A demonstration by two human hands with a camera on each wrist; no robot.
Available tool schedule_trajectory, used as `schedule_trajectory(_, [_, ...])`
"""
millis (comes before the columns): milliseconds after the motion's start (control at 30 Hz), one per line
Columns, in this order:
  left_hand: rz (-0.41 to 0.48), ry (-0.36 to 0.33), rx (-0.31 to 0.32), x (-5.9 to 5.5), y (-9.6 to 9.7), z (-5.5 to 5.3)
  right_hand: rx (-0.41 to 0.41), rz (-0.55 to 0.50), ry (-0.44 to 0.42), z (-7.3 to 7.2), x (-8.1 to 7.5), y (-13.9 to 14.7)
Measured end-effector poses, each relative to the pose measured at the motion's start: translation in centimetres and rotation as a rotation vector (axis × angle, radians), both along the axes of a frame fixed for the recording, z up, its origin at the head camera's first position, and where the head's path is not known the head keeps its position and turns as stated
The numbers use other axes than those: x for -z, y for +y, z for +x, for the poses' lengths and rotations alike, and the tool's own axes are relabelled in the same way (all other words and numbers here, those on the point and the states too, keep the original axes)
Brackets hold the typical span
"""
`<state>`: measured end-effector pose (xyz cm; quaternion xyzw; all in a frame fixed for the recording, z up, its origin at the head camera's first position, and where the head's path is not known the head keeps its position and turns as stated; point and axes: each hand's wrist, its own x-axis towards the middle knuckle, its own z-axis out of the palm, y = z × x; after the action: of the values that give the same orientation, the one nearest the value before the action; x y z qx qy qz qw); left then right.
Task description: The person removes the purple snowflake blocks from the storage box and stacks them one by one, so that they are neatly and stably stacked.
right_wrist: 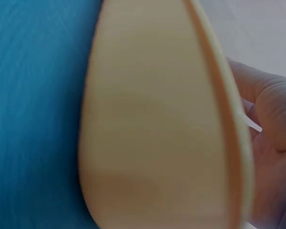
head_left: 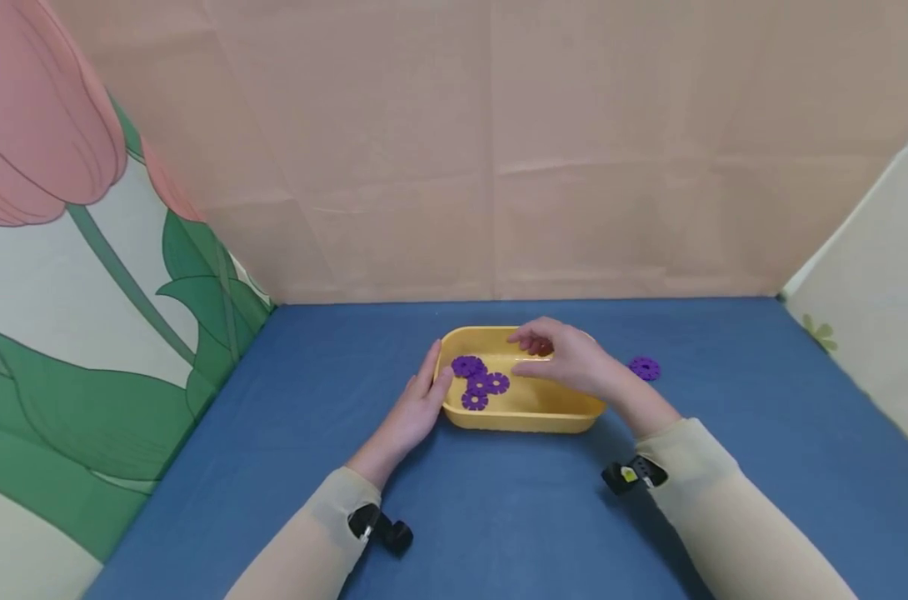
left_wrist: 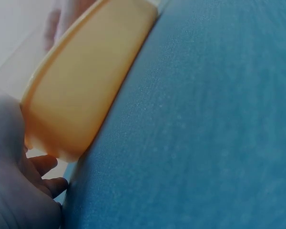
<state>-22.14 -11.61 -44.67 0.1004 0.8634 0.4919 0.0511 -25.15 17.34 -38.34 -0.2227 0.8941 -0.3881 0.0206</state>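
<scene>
A shallow yellow plastic tray [head_left: 529, 421] stands on the blue table, with several purple notched plastic discs [head_left: 475, 402] at its left end. My left hand [head_left: 416, 404] holds the tray's left end, thumb at the rim and fingers along the outer wall. In the left wrist view, fingertips [left_wrist: 55, 186] curve around the end of the tray. My right hand [head_left: 570, 358] hovers over the right half of the tray, fingers bent loosely and thumb apart from them. No disc shows between them. The right wrist view has the tray's side wall [right_wrist: 148, 114] in front of part of that hand.
Another purple notched disc [head_left: 645, 368] lies on the blue tabletop [head_left: 499, 517] to the right of the tray, near my right forearm. A beige backdrop [head_left: 491, 167] rises at the table's far edge, with a flower-printed panel [head_left: 124, 333] on the left.
</scene>
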Motion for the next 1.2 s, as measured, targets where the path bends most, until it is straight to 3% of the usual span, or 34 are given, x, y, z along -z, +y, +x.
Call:
schedule_trajectory(200, [0.001, -0.009, -0.003, 0.0, 0.0, 0.0, -0.095, 0.016, -0.012, -0.8, 1.4, -2.2])
schedule_trajectory(500, [-0.011, -0.022, -0.009, 0.1, -0.1, 0.0, -0.131, 0.08, -0.091, -1.4, 2.3, -3.8])
schedule_trajectory(833, [-0.018, -0.009, -0.006, 0.1, -0.3, -0.3, -0.152, 0.183, -0.08, -1.8, 3.7, -4.7])
schedule_trajectory(1200, [-0.009, -0.023, -0.011, -0.1, -0.3, -0.2, -0.191, 0.283, -0.013, -1.8, 3.9, -5.1])
